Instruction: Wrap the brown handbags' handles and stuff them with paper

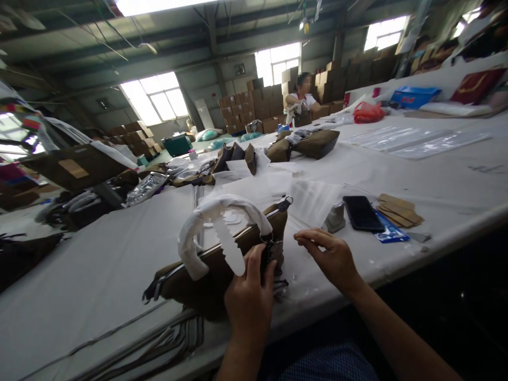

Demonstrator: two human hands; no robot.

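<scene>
A dark olive handbag (pixel 214 288) stands on the white table, its zipper running along the top and its arched handle (pixel 226 200) wrapped in white material. A white notched strip (pixel 230 246) hangs inside the handle's arch. At the bag's right end, my left hand (pixel 252 288) pinches a small dark tag (pixel 273 250) below the handle's ring. To the right of the bag, my right hand (pixel 331 256) is raised over the table, thumb and fingertips pressed together; anything between them is too small to make out.
A black phone (pixel 363 213), brown paper pieces (pixel 399 210) and a blue packet (pixel 391 228) lie right of the bag. Long straps (pixel 174 338) lie at front left. More olive bags (pixel 315 144) are further back. A person (pixel 302 100) is at the far side.
</scene>
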